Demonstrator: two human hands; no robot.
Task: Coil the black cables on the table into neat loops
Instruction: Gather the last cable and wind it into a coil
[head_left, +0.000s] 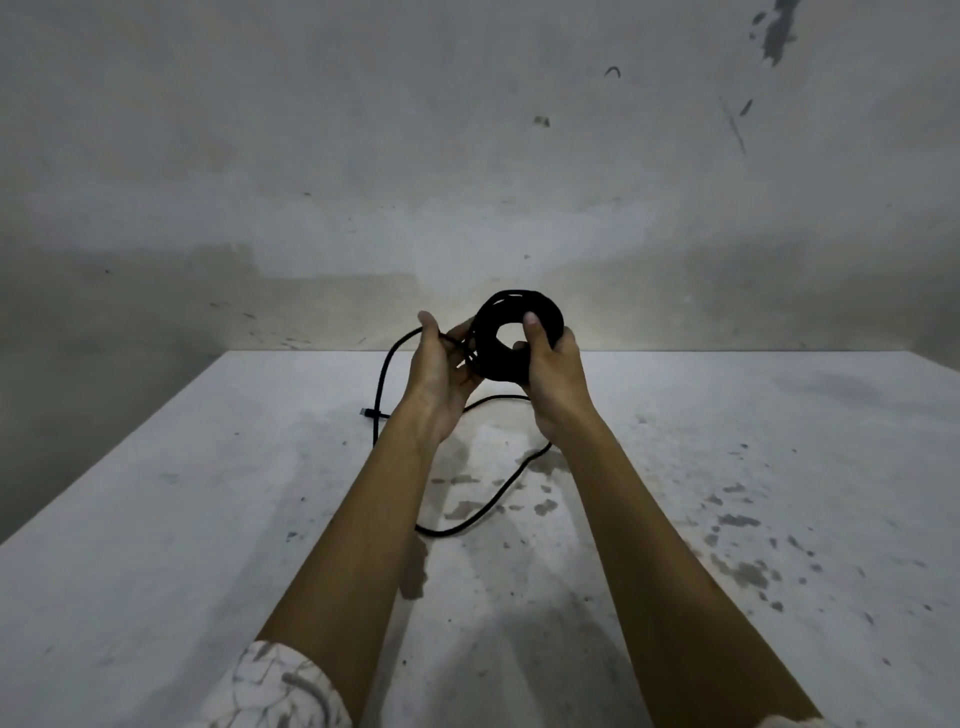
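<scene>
- Black and matte, the cable coil (514, 338) is a thick ring of many turns wound tightly, with a round hole showing at its middle; single strands show only along its upper left edge.
- The coil stands on edge above the table (727, 467), its flat face turned toward the camera and the axis through its hole running away toward the wall (467, 156).
- The right hand (553, 384) grips the coil's right side: the thumb (535, 327) lies across the front face beside the hole, and the other fingers curl round behind, mostly hidden.
- The left hand (441, 379) pinches the cable's loose run just left of the coil, thumb (430, 325) on top and fingers curled under it, touching the coil's left edge.
- From the left fingers a loose length (387, 374) arches out to the left and drops to the table, ending at a small connector (371, 413) that lies pointing left.
- Below the right hand's fingers another length (493, 506) lies slack on the table, curving toward the camera and ending in a bend between the forearms.
- No brand, label or writing can be read on the cable or connector.
- The table is white and stained with dark spots; a patterned sleeve (275, 686) shows on the left arm.
</scene>
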